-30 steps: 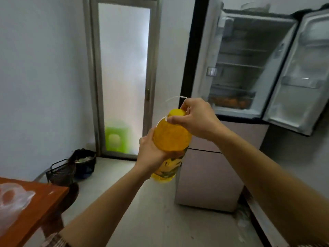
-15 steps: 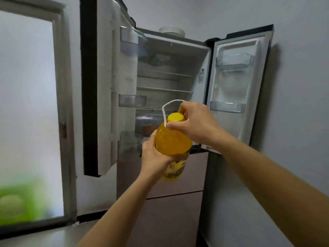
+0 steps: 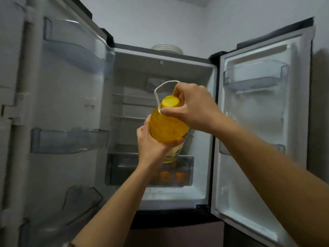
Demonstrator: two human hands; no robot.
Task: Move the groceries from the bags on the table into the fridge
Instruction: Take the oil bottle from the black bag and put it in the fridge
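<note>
A yellow bottle (image 3: 167, 125) with a yellow cap and a thin white carry loop is held in front of the open fridge (image 3: 160, 193). My left hand (image 3: 151, 145) grips the bottle's body from below and behind. My right hand (image 3: 192, 107) pinches its neck by the cap, where the loop joins. The bottle leans with its cap towards me, level with the fridge's middle shelves. Both fridge doors stand wide open.
The left door (image 3: 53, 122) carries clear bins, the right door (image 3: 258, 139) two more. A clear drawer (image 3: 181, 172) low inside holds orange fruit. Wire shelves sit above it. A white dish (image 3: 167, 49) lies on top of the fridge.
I have come much closer to the fridge, which now fills the view. Both hands keep the same hold on the bottle, now raised before the shelves. The glass door is out of view.
</note>
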